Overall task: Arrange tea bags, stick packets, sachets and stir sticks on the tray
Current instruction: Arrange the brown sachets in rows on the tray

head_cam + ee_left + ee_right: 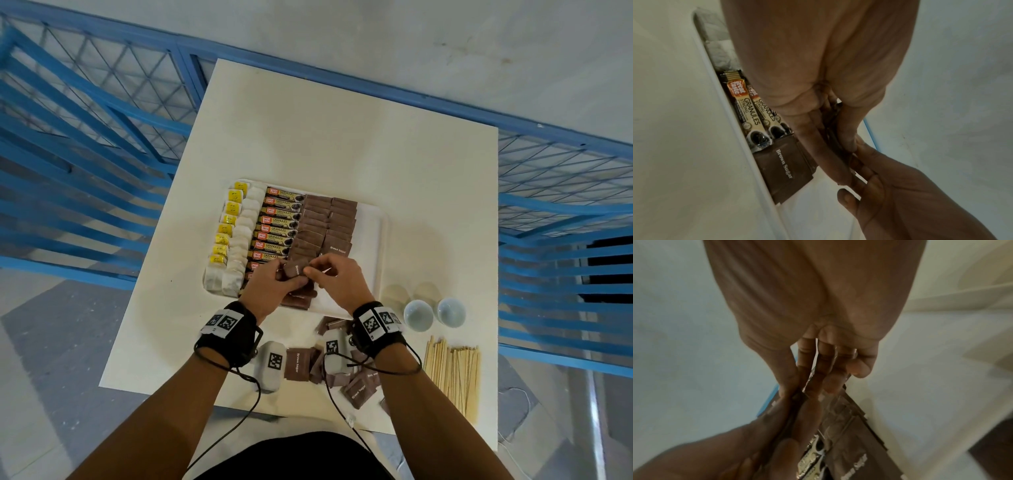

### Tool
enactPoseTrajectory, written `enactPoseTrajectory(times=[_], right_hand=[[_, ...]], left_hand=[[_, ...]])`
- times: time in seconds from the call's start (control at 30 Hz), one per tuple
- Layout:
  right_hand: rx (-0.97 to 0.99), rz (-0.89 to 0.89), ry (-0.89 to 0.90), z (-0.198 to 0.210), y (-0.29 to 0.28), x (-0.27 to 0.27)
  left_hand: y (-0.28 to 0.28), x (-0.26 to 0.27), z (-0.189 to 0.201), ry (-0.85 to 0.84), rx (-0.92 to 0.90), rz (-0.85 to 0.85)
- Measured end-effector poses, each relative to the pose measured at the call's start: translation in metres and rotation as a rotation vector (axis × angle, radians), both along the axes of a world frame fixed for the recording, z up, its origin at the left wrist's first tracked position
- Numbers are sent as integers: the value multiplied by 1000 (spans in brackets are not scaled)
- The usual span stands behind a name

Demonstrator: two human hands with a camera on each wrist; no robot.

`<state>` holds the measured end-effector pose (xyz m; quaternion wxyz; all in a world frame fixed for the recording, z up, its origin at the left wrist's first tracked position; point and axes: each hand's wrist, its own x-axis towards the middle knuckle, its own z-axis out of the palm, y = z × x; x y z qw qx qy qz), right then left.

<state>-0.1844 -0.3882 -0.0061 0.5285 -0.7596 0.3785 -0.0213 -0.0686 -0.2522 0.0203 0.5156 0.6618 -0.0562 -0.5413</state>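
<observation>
A white tray (381, 240) on the table carries rows of tea bags (236, 236), coffee stick packets (279, 226) and brown sugar sachets (329, 219). Both hands meet over the tray's near end. My left hand (274, 284) grips a small stack of brown sugar sachets (296, 268). My right hand (329, 274) pinches the right edge of that stack. In the left wrist view, coffee sticks (754, 113) and a brown sugar sachet (785, 168) lie against the tray rim (731, 113). The right wrist view is blurred, with the fingers (812, 369) on dark sachets (849, 426).
Loose brown sugar sachets (342, 373) lie near the table's front edge. A bundle of wooden stir sticks (452, 373) lies at the front right. Two white cups (434, 313) stand right of the tray. Blue metal racks flank the table.
</observation>
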Motion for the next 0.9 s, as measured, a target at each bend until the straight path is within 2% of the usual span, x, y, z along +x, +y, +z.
enactPoseTrajectory(times=[0.2, 0.3, 0.57, 0.73, 0.9], right_hand=[[22, 74, -37, 3, 0, 7], [-17, 40, -75, 6, -1, 8], [-109, 92, -29, 12, -9, 11], [-39, 48, 29, 2, -7, 4], [2, -66, -18, -2, -5, 0]], left_hand=[[1, 1, 5, -25, 5, -14], [2, 2, 5, -44, 30, -5], [0, 0, 1, -113, 55, -49], [-2, 0, -5, -202, 79, -44], [-3, 1, -9, -206, 87, -61]])
